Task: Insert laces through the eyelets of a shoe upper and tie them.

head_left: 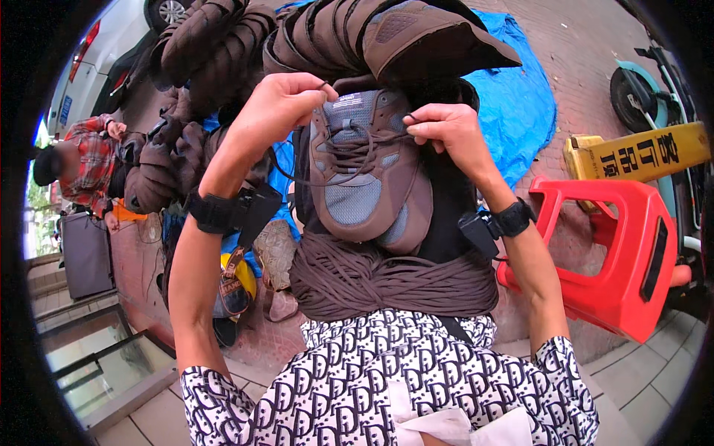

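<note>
A blue tarp [520,97] is spread over the brick pavement at upper right, with a red plastic stool [621,253] tipped on its side at right. Brown shoes [223,44] are heaped along the top. At centre a brown sneaker [368,171] is propped against the lap, above a bundle of brown laces [387,279] kept within reach. Its lace [357,145] is pinched by both hands, the left hand [279,104] and right hand [446,126] closed on opposite ends, apparently for threading.

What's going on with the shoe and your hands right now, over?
Left hand and right hand each pinching a lace end. Brown shoe resting on lap, atop the brown lace bundle. Nothing blocking the hands.
</note>
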Demonstrator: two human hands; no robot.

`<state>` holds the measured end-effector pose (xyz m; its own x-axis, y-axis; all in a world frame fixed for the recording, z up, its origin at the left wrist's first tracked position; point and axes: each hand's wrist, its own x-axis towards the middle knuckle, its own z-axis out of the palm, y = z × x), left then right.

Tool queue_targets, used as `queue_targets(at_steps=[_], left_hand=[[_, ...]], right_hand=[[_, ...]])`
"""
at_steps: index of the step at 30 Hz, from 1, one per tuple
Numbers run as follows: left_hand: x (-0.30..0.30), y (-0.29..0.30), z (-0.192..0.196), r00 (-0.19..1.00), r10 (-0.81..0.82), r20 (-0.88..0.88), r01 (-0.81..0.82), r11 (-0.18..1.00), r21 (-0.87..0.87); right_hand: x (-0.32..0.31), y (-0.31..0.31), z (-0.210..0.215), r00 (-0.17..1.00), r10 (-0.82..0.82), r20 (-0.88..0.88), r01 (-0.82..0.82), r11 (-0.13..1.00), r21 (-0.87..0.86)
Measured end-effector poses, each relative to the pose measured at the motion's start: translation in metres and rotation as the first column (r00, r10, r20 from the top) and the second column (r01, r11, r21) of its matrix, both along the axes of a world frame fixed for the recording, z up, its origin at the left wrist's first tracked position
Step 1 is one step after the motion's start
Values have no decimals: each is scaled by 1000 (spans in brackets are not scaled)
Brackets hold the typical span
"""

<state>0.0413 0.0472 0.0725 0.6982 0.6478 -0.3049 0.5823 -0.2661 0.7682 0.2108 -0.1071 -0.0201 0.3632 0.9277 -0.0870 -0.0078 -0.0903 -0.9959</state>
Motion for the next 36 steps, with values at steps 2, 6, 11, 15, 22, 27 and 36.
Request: queue_targets(at_steps=[2,6,11,15,22,27,36], left_hand=[[4,-3,-6,986,-164,21,162,984,70],[17,-25,-44,961,-264,82,210,889,406],[23,-32,-59,977,-208,39,173,892,418],[21,-33,-55,978,-208,-12,197,908,371],[21,-41,-63,979,-198,47,164,905,392],[19,-53,-61,979,-188,75,128,861,492],[30,-29,-59,931,-360,58,319,881,349]], right_hand=[[-6,4,-1,976,-6,216,-21,992,125],[-12,9,-1,728,-62,683,-115,971,211],[-11,11,6,367,65,928,-121,992,-22],[-13,14,10,347,45,937,-116,993,-5],[-23,18,14,71,38,997,-158,987,-26],[-17,16,14,62,-11,998,-133,991,19],[-8,14,-8,395,-108,912,-213,955,205]])
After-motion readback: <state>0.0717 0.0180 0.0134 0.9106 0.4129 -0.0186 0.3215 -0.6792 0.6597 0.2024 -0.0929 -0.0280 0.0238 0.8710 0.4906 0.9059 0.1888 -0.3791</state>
